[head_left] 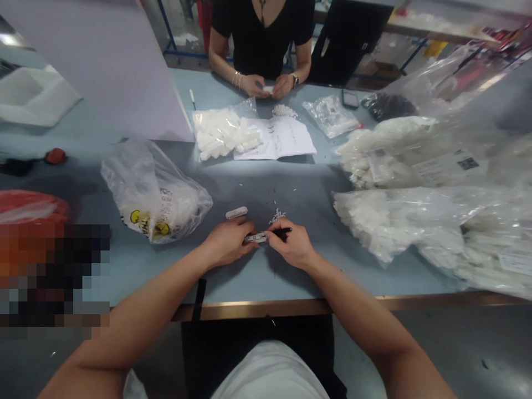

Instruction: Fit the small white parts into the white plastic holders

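Observation:
My left hand [228,243] is closed on a small white plastic strip [256,238] with dark marks or slots along it. In my right hand [294,245] there is a slim black pen-like tool [284,230], pinched between thumb and fingers, its tip at the strip's right end. Just beyond the right hand lies a loose pile of tiny white pieces [277,215]. A second white strip [236,212] rests on the table above my left hand. The fingers partly cover the held strip, and its fine detail is too small to read.
A transparent bag with yellow print [166,216] sits at left. Large bags of white parts [386,221] crowd the right. Across the table [141,277], a co-worker's hands [266,87] hold a white piece, behind a bag of white parts [222,133] and a paper sheet [286,141].

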Tool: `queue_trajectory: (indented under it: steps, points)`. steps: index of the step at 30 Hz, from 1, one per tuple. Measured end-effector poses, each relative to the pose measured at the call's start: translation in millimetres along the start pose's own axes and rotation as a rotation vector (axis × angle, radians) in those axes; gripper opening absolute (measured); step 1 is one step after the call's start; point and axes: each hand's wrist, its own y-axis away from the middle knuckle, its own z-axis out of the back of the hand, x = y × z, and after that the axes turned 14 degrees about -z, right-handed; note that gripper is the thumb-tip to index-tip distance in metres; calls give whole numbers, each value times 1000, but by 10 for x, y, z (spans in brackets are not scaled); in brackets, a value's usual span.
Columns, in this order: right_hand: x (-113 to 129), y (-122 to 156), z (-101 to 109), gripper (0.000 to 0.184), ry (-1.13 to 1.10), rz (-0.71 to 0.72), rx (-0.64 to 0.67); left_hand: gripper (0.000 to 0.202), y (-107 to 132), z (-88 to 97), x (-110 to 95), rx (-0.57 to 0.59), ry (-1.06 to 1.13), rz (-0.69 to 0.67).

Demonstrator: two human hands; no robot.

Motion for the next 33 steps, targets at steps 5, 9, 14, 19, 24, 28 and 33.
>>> queue_trajectory:
  steps: [5,9,14,19,24,28,33]
  points:
    - [25,11,-9,11,43,10,24,20,5,5,1,5,-11,6]
    - [22,15,-35,13,103,34,19,20,12,5,0,7,-18,11]
    - [7,13,-38,14,112,65,29,19,4,-2,-1,7,-37,10]
    - [1,8,3,14,11,33,4,20,-4,0,-6,11,-15,21]
    - [0,2,-4,13,-39,38,3,20,1,-3,-4,12,-8,20]
    - [-12,-2,-22,14,-37,31,10,20,1,-5,3,13,-16,15]
    - [0,-1,-21,14,-23,47,9,20,-3,6,-6,13,-12,15]
